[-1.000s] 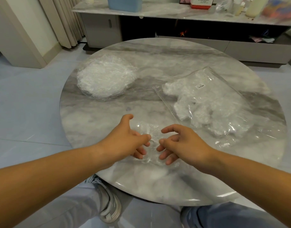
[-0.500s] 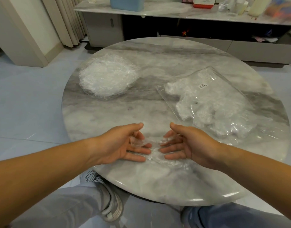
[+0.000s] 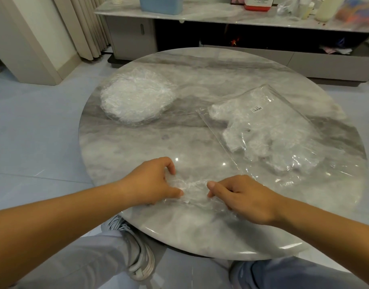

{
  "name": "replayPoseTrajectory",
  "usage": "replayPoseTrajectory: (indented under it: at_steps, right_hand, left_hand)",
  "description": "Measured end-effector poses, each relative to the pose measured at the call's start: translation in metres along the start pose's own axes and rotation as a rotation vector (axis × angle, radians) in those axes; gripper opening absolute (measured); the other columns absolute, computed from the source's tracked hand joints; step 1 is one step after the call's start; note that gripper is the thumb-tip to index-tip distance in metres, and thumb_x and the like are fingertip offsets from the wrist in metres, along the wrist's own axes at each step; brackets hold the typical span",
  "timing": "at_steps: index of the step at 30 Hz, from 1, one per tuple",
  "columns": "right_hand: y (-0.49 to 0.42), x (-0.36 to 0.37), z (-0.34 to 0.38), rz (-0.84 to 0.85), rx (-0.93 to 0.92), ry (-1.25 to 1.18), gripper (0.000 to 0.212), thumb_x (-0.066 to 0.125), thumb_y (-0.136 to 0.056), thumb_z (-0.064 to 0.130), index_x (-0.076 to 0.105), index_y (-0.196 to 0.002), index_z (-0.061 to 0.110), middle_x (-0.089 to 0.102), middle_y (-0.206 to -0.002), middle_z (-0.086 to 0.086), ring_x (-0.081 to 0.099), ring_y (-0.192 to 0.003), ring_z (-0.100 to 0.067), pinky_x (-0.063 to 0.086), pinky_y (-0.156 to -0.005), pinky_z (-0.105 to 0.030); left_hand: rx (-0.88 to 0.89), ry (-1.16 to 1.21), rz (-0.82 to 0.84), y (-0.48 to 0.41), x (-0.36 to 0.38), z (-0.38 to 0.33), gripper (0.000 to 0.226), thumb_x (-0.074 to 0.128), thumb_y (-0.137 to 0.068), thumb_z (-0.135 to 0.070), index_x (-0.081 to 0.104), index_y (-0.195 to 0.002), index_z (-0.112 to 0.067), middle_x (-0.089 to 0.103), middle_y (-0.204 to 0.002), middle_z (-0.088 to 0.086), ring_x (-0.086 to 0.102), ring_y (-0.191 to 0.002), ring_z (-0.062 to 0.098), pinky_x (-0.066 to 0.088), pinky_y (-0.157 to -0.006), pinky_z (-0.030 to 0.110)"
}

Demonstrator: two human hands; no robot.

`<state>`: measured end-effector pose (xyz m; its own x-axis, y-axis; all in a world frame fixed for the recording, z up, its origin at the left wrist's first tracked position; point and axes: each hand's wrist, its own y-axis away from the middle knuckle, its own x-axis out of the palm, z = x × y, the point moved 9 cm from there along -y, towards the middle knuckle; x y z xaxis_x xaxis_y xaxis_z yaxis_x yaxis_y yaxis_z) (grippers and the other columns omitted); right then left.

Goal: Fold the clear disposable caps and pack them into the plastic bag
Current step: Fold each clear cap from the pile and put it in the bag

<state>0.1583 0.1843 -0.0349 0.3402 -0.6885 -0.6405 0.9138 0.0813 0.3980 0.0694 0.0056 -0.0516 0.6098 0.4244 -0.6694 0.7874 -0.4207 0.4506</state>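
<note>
One clear cap (image 3: 193,189) in work; head view, the only view. It lies crumpled at the near edge of the round marble table (image 3: 200,232), stretched between the two hands. Left hand (image 3: 152,180): fingers curled, thumb closed against them on the cap's left end. Right hand (image 3: 244,199): thumb forward, fingers tucked under, pinching the right end; how many fingers have hold of the film I cannot tell. Far left on the table sits a round stack of unfolded caps (image 3: 135,101), well apart from the hands. To the right the plastic bag (image 3: 269,132) lies flat with white bunched caps already inside, near the right hand but not touching it; which end is the mouth I cannot tell. Handling, as a judgement: the film looks very thin, near weightless, limp, and slick on polished stone. It probably holds no crease by itself and springs open once released. The gathered rim should give the firmest purchase, so take it at opposite rim points and press each fold flat against the table. Slipping and clinging seem likelier than tearing.
</note>
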Motion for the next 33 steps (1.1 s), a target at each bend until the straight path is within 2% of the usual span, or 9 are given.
replayPoseTrajectory:
  at_steps: [2, 4, 6, 10, 14, 17, 23, 27, 33]
  right_hand:
    - [0.001, -0.003, 0.005, 0.007, -0.021, 0.033, 0.07, 0.039, -0.1, 0.062, 0.068, -0.094, -0.002, 0.053, -0.055, 0.007, 0.054, -0.05, 0.0, 0.046, -0.06, -0.018]
    - [0.001, -0.01, 0.013, -0.05, -0.081, 0.053, 0.056, 0.043, -0.1, 0.061, 0.062, -0.073, 0.015, 0.048, -0.054, 0.005, 0.05, -0.049, -0.007, 0.051, -0.065, -0.036]
    - [0.003, -0.017, 0.026, -0.179, -0.194, 0.103, 0.041, 0.045, -0.1, 0.056, 0.06, -0.07, 0.032, 0.051, -0.055, 0.011, 0.049, -0.052, -0.006, 0.048, -0.061, -0.035]
    - [0.015, 0.001, 0.06, -0.252, -0.577, 0.396, 0.038, 0.045, -0.099, 0.05, 0.073, -0.108, 0.026, 0.064, -0.11, 0.01, 0.056, -0.103, -0.005, 0.046, -0.089, -0.024]
    - [0.01, 0.033, 0.042, -0.015, -0.579, 0.526, 0.047, 0.039, -0.102, 0.053, 0.066, -0.128, 0.024, 0.051, -0.141, 0.003, 0.046, -0.123, -0.014, 0.041, -0.104, -0.033]
    - [0.01, 0.04, 0.033, 0.049, -0.551, 0.509, 0.05, 0.037, -0.102, 0.055, 0.06, -0.135, 0.024, 0.044, -0.146, 0.004, 0.044, -0.122, -0.014, 0.042, -0.104, -0.033]
    - [0.009, 0.041, 0.032, 0.027, -0.552, 0.518, 0.05, 0.041, -0.1, 0.056, 0.054, -0.138, 0.025, 0.039, -0.149, 0.006, 0.045, -0.124, -0.014, 0.044, -0.103, -0.033]
    - [0.009, 0.042, 0.035, 0.035, -0.554, 0.552, 0.058, 0.037, -0.101, 0.059, 0.037, -0.151, 0.032, 0.022, -0.162, 0.007, 0.041, -0.131, -0.013, 0.043, -0.104, -0.03]
    - [0.006, 0.055, 0.039, 0.048, -0.559, 0.696, 0.059, 0.026, -0.102, 0.061, 0.043, -0.149, 0.029, 0.034, -0.158, 0.001, 0.046, -0.119, -0.022, 0.047, -0.1, -0.039]
  left_hand:
    - [0.053, -0.196, -0.066, 0.001, -0.005, -0.003, 0.065, 0.086, -0.069, -0.055, 0.05, -0.118, -0.032, 0.059, -0.089, -0.009, 0.061, -0.076, 0.009, 0.05, -0.064, 0.027]
    - [0.074, -0.296, -0.097, 0.001, -0.005, -0.004, 0.078, 0.081, -0.068, -0.065, 0.043, -0.129, -0.035, 0.049, -0.102, -0.012, 0.056, -0.087, 0.008, 0.046, -0.07, 0.026]
    - [0.071, -0.348, -0.114, 0.0, -0.005, -0.004, 0.081, 0.078, -0.066, -0.071, 0.044, -0.129, -0.035, 0.039, -0.111, -0.008, 0.053, -0.096, 0.012, 0.047, -0.078, 0.028]
    - [0.104, -0.44, -0.142, 0.0, -0.008, -0.007, 0.073, 0.074, -0.065, -0.074, 0.051, -0.119, -0.031, 0.037, -0.111, -0.005, 0.044, -0.107, 0.017, 0.044, -0.089, 0.029]
    - [0.107, -0.456, -0.155, 0.001, -0.012, -0.009, 0.061, 0.076, -0.065, -0.073, 0.047, -0.098, -0.03, 0.045, -0.099, -0.008, 0.049, -0.092, 0.014, 0.04, -0.073, 0.029]
    - [0.048, -0.338, -0.12, -0.001, -0.017, -0.005, 0.058, 0.083, -0.065, -0.064, 0.046, -0.091, -0.027, 0.056, -0.089, -0.008, 0.054, -0.078, 0.009, 0.044, -0.063, 0.03]
    - [-0.137, 0.278, 0.046, -0.006, -0.009, 0.016, 0.035, 0.09, -0.075, -0.016, 0.063, -0.092, -0.001, 0.064, -0.064, 0.01, 0.06, -0.049, 0.018, 0.055, -0.05, 0.03]
    - [-0.179, 0.422, 0.11, -0.003, 0.0, 0.019, 0.023, 0.081, -0.083, -0.008, 0.064, -0.096, 0.001, 0.062, -0.061, 0.012, 0.059, -0.05, 0.02, 0.055, -0.053, 0.031]
    - [-0.257, 0.628, 0.168, 0.005, 0.01, 0.018, 0.014, 0.067, -0.091, 0.001, 0.057, -0.087, -0.008, 0.063, -0.064, 0.011, 0.062, -0.053, 0.017, 0.059, -0.054, 0.031]
